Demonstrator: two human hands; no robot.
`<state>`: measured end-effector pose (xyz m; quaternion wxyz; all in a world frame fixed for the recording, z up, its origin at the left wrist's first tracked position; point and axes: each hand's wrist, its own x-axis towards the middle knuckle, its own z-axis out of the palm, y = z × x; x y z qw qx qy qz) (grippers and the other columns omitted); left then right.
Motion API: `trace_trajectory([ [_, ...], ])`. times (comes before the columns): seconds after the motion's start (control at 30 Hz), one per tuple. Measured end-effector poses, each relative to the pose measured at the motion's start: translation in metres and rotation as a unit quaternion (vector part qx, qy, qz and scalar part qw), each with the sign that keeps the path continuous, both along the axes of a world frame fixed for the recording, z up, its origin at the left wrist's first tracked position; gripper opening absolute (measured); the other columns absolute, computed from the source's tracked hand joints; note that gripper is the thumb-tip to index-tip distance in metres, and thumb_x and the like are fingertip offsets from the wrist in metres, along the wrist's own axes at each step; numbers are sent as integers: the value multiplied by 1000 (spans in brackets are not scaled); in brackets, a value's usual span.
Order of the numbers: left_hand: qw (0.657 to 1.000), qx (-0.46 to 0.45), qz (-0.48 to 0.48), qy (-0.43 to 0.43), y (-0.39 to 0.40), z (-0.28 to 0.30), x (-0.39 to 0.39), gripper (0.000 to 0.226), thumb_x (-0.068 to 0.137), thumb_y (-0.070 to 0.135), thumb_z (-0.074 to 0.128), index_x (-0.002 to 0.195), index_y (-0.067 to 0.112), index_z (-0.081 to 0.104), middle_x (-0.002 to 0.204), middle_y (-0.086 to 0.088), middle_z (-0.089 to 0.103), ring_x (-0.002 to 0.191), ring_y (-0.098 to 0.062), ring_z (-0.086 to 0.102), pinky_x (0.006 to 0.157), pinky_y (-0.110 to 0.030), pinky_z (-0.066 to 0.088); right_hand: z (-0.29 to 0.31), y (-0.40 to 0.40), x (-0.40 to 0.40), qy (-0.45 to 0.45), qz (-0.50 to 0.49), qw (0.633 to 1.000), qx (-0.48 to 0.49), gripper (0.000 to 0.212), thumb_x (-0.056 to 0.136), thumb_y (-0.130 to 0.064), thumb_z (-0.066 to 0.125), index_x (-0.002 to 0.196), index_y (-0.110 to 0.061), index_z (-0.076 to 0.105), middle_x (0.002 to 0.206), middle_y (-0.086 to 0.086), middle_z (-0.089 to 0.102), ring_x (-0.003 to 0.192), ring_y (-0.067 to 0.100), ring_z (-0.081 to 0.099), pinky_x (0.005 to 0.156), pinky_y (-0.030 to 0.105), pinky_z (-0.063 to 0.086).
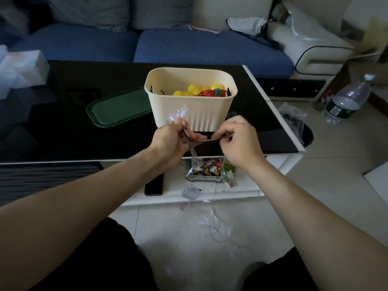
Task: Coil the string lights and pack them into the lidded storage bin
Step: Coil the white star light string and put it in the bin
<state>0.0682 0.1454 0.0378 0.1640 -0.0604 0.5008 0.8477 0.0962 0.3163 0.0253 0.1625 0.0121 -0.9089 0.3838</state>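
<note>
Because the string lights are thin clear wire with small star-shaped caps, they should handle as light, limp and tangle-prone; grip the wire, not the caps. Coiled loops sit bunched in the left hand, fingers curled round them. The right hand pinches a taut strand between them. Remaining wire trails down to the floor. Behind stands the open storage bin, its green lid beside it on the tabletop
</note>
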Motion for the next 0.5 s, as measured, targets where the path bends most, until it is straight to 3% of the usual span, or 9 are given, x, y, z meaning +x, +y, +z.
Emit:
trace_trajectory([
  [0.07, 1000, 10, 0, -12, 1, 0, 0, 35, 107, 14, 27, 77, 10, 45, 53, -10, 48, 58, -28, 66, 78, -47, 60, 0, 1, 0, 57, -22, 998, -1, 32, 76, 11, 68, 97, -11, 75, 117, 4, 53, 97, 10, 54, 80, 1, 41],
  [0.17, 1000, 14, 5, -26, 1, -2, 0, 38, 109, 16, 26, 77, 9, 46, 53, -10, 46, 55, -27, 66, 74, -46, 61, 2, 3, 1, 73, -55, 996, -3, 50, 76, 3, 75, 122, -11, 63, 131, 6, 44, 101, 12, 55, 79, 0, 42],
  [0.27, 999, 13, 23, -32, 0, -3, -3, 38, 109, 16, 25, 77, 9, 45, 51, -9, 46, 53, -27, 65, 71, -45, 61, 2, 4, 2, 36, -71, 997, -21, 57, 80, -4, 75, 132, -14, 53, 131, 4, 48, 87, 6, 63, 72, 3, 45],
  [0.33, 999, 10, 41, -32, -2, -4, -5, 38, 109, 16, 25, 77, 9, 45, 49, -9, 48, 52, -26, 64, 71, -45, 61, 2, 6, 2, 3, -72, 996, -49, 51, 84, -10, 75, 130, -15, 53, 118, -1, 62, 76, 6, 68, 74, 13, 53],
  [0.4, 997, 10, 65, -30, -5, -5, -6, 38, 109, 17, 24, 78, 9, 44, 47, -9, 52, 52, -27, 65, 72, -45, 61, 1, 10, 3, -42, -56, 995, -65, 40, 86, -15, 75, 122, -17, 56, 89, -5, 73, 68, 6, 70, 73, 27, 58],
  [0.5, 991, 13, 125, -34, -10, -3, -12, 35, 109, 19, 26, 80, 9, 44, 43, -8, 52, 49, -26, 64, 71, -45, 61, 2, 17, 3, -137, 9, 990, -38, 30, 87, -30, 77, 111, -22, 61, 70, -1, 74, 63, 6, 70, 65, 25, 53],
])
